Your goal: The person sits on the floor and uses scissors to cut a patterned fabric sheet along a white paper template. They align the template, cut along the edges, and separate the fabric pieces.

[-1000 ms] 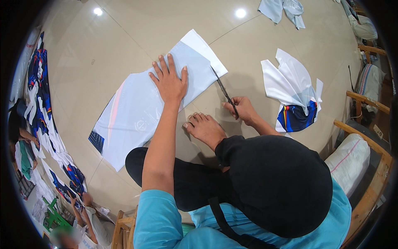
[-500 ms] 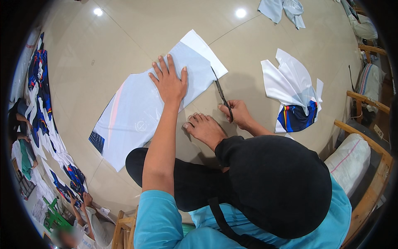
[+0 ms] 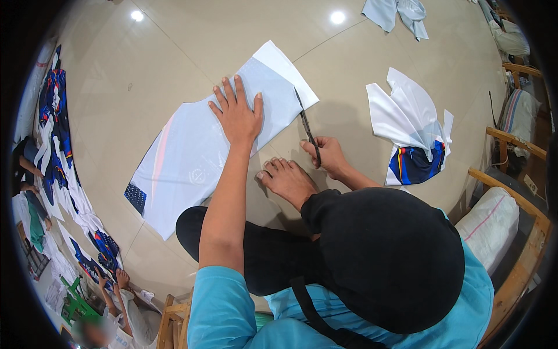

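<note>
My left hand [image 3: 238,119] lies flat with fingers spread, pressing on a pale blue-white fabric piece [image 3: 186,148] on the floor. A dark dotted corner and a faint pink stripe show at its lower left. White fabric [image 3: 285,67] sticks out from under its upper right edge. My right hand [image 3: 326,156] is closed round the handles of dark scissors [image 3: 307,127]. Their blades point away from me, and the tips meet the fabric's right corner. I cannot tell how far apart the blades are.
White and blue patterned cloth pieces [image 3: 407,116] lie to the right, and grey cloth [image 3: 395,14] lies farther off. Wooden frames [image 3: 517,203] and a white sack [image 3: 491,227] stand at the right. Patterned fabric [image 3: 64,151] lines the left, where other people sit. My bare foot [image 3: 288,183] is near the fabric.
My right hand and the scissors have moved slightly forward and left, with the blades further over the fabric's corner. My left hand has stayed in place.
</note>
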A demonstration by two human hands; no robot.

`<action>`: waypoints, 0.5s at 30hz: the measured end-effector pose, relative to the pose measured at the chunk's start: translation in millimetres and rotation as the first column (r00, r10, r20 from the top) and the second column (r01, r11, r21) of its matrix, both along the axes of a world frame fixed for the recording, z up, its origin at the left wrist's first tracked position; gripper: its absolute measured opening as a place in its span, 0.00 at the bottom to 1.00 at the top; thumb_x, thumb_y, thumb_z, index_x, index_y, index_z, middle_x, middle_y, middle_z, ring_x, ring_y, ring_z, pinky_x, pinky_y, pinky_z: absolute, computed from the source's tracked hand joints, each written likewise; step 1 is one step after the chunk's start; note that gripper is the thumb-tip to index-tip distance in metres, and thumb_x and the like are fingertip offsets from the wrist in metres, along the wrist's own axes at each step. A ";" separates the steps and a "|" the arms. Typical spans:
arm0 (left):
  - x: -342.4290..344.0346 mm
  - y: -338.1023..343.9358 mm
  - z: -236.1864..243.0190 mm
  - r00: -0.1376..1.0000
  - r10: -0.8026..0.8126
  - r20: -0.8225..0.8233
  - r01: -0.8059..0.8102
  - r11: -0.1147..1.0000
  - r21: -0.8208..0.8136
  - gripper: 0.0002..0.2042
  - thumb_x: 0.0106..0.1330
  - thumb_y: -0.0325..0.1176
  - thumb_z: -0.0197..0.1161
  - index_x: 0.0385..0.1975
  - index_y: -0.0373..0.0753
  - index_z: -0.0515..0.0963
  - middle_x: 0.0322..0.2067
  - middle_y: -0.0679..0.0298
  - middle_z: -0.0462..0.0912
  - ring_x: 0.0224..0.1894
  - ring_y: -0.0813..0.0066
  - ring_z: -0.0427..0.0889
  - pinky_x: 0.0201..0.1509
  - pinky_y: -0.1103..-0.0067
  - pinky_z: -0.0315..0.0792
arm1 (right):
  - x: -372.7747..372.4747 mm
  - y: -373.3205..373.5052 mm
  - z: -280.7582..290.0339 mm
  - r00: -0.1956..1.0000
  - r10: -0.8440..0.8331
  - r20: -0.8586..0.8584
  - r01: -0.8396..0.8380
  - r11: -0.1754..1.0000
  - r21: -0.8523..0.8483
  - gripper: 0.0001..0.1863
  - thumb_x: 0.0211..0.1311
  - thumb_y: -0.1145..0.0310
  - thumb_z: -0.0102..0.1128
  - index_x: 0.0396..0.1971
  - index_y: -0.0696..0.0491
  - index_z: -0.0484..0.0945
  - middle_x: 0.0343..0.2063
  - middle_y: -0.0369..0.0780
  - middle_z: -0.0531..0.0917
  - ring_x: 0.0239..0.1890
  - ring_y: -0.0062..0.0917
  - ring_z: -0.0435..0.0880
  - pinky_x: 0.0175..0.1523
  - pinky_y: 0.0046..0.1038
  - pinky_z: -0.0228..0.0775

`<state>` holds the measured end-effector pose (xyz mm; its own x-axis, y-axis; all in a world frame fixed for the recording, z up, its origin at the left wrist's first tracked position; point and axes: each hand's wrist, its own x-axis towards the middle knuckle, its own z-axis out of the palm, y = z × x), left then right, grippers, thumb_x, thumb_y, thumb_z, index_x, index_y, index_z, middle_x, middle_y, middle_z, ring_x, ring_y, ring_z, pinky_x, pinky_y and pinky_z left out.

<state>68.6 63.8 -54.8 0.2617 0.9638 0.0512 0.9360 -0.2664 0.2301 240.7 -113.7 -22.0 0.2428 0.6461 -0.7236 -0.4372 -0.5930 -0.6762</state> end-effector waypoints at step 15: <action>0.4 0.2 0.9 1.000 0.001 0.011 -0.001 1.000 0.003 0.38 0.76 0.60 0.46 0.80 0.45 0.54 0.81 0.52 0.48 0.82 0.44 0.41 0.81 0.45 0.32 | -28.0 3.0 -3.7 0.996 -0.074 -0.054 0.074 0.997 0.001 0.14 0.66 0.64 0.69 0.32 0.57 0.74 0.20 0.36 0.76 0.19 0.19 0.74 0.24 0.24 0.66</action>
<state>68.9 64.1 -54.0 0.2598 0.9640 0.0568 0.9337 -0.2658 0.2399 212.7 -110.7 -25.7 0.2505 0.6299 -0.7351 -0.5154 -0.5560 -0.6521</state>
